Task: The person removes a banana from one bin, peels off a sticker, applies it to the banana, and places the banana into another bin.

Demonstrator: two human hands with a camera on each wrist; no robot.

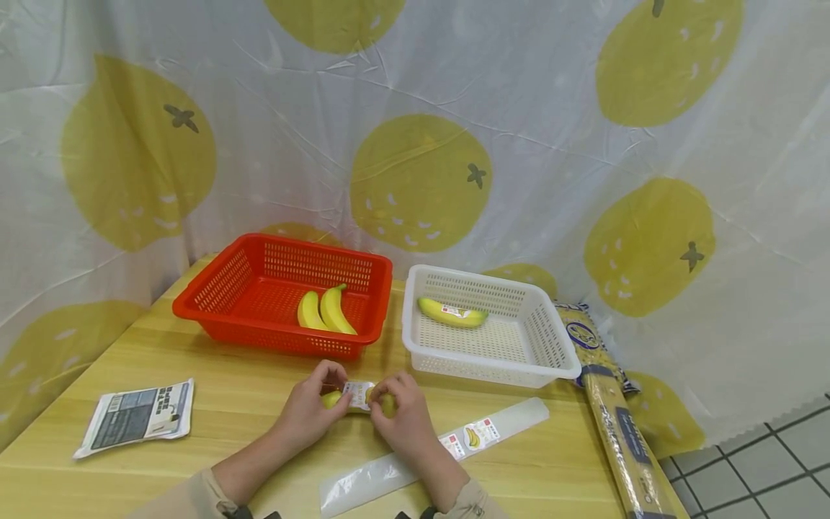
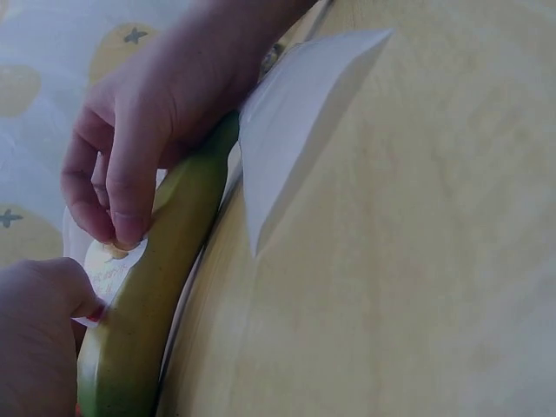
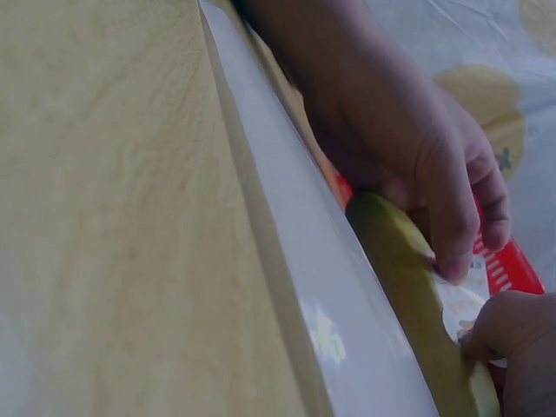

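Observation:
A yellow banana with greenish ends (image 2: 174,234) lies across the front of the table between both hands. A white printed sticker (image 1: 357,396) sits on its middle. My left hand (image 1: 313,405) holds the banana's left part, its thumb on one end of the sticker. My right hand (image 1: 405,414) curls over the right part, fingertips at the sticker's other end. Fingers behind the banana are partly hidden. Beneath the right forearm runs a pale strip of backing paper (image 1: 519,419) bearing banana stickers (image 1: 481,434).
Two bananas (image 1: 322,310) lie in a red basket (image 1: 279,339) at the back. One stickered banana (image 1: 452,313) is in the white basket (image 1: 493,366) beside it. A white-and-grey packet (image 1: 137,418) lies left; clear-wrapped yellow packages (image 1: 619,425) line the right edge. A fruit-patterned curtain (image 1: 292,144) hangs behind.

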